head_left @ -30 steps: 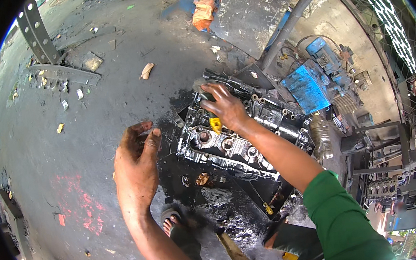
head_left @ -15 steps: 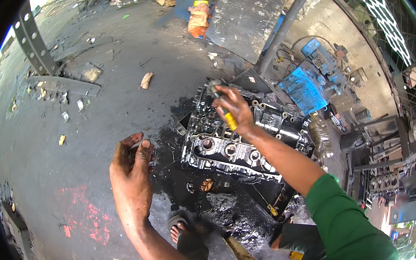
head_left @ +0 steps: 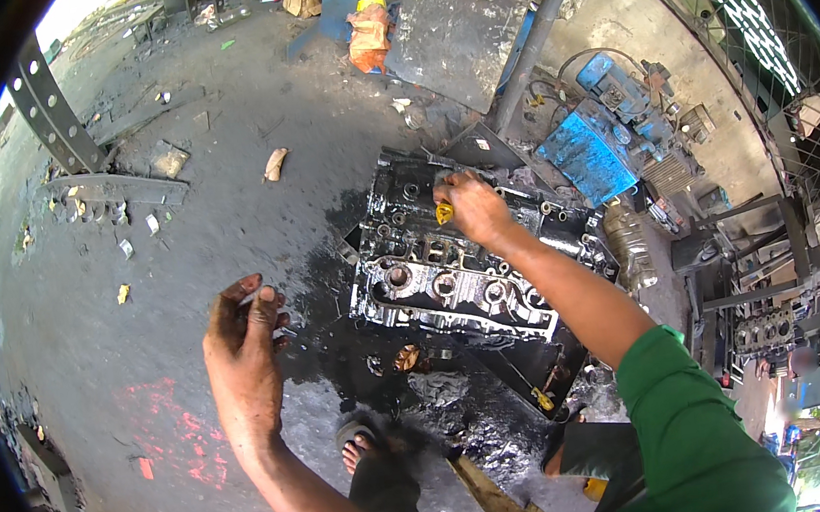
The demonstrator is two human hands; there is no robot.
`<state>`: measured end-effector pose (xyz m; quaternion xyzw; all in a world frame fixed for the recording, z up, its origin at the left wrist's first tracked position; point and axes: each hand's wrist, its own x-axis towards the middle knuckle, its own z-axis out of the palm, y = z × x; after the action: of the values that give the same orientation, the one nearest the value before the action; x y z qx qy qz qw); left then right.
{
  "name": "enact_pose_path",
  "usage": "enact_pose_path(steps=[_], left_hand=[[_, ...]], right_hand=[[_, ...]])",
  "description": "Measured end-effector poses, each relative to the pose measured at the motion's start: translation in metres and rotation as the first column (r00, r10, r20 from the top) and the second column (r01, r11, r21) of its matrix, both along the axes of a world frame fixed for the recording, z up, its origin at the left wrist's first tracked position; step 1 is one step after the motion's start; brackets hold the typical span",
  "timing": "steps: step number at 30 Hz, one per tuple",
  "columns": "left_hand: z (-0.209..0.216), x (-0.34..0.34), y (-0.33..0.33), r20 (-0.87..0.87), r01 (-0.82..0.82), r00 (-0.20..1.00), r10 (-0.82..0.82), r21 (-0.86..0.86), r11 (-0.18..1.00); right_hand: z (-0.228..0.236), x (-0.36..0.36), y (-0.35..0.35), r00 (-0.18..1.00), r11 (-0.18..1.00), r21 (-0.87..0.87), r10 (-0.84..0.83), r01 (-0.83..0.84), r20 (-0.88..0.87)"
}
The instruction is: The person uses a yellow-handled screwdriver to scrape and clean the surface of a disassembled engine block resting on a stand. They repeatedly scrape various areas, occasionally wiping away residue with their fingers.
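A wet, black and silver metal engine casting [head_left: 472,285] with round bores along its near side lies low in front of me. Over its far part is my right hand [head_left: 473,208], closed round a yellow-handled tool [head_left: 444,213]. Only a short yellow piece of the tool shows; its working end is hidden or blurred. My left hand [head_left: 247,331] hangs in the air to the left of the casting, touching nothing. Its fingers are loosely bent, dirty and apart from the thumb, with nothing visible in them.
Dark wet patches stain the floor [head_left: 319,334] round the casting. A blue machine [head_left: 586,155] stands beyond it on the right, near a slanting pole [head_left: 542,41]. A wooden piece [head_left: 493,500] is between my legs. Another engine part [head_left: 765,330] sits far right.
My right hand has turned and shifted slightly over the casting, so less of the tool shows. My left hand has moved a little left in the picture, and the whole view has shifted slightly.
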<state>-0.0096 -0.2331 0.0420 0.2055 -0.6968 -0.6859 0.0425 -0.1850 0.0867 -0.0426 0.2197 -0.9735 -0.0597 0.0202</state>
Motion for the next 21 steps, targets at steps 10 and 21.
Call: enact_pose_path(steps=[10,21], left_hand=[[-0.005,-0.012,-0.002,-0.021,-0.037,0.999,0.038,0.06,0.998],[-0.014,-0.024,-0.008,0.008,0.0,1.0,0.0,-0.021,1.0]], right_hand=[[0.078,-0.039,0.006,0.923,0.878,-0.421,-0.055,0.226,0.381],[0.061,-0.074,-0.034,0.915,0.907,0.343,0.1,-0.245,0.39]])
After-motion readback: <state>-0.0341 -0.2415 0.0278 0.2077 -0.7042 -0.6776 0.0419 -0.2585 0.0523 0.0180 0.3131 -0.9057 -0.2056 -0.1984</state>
